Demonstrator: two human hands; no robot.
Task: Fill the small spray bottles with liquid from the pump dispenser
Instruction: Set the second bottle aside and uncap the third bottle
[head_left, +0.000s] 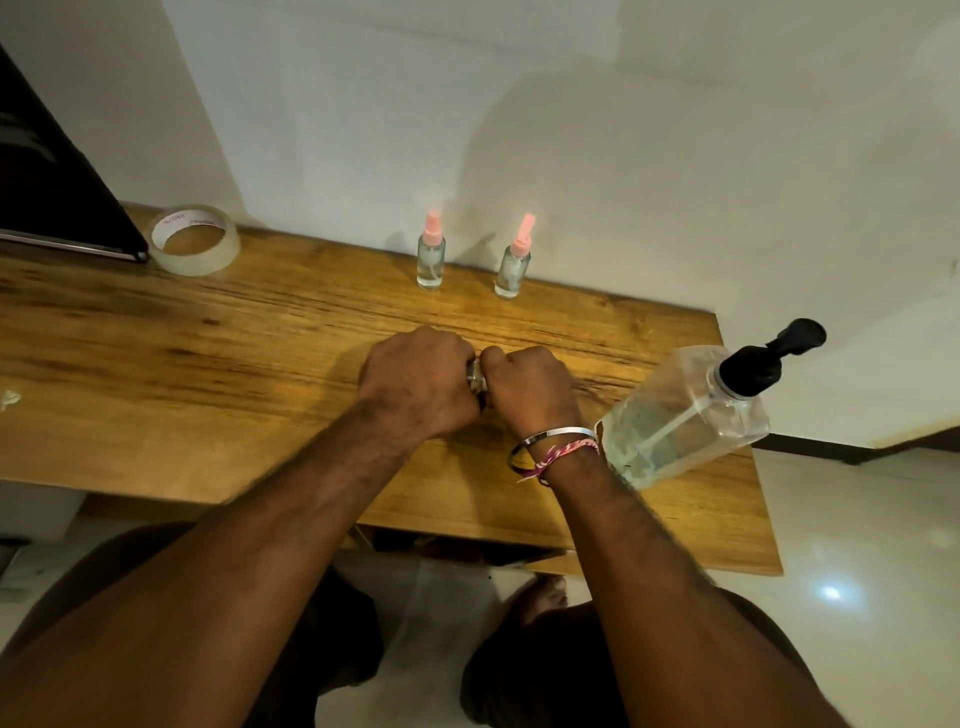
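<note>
Both my hands meet at the middle of the wooden table. My left hand grips a small clear spray bottle, of which only a sliver shows between the fists. My right hand is curled round its other end, which is hidden. Two more small spray bottles with pink tops stand upright near the wall, one on the left and one on the right. The large clear pump dispenser with a black pump head stands at the right, just beyond my right wrist.
A roll of clear tape lies at the back left beside a dark laptop-like panel. The table's right edge is close behind the dispenser. A white wall runs along the far edge. My knees and the tiled floor show below.
</note>
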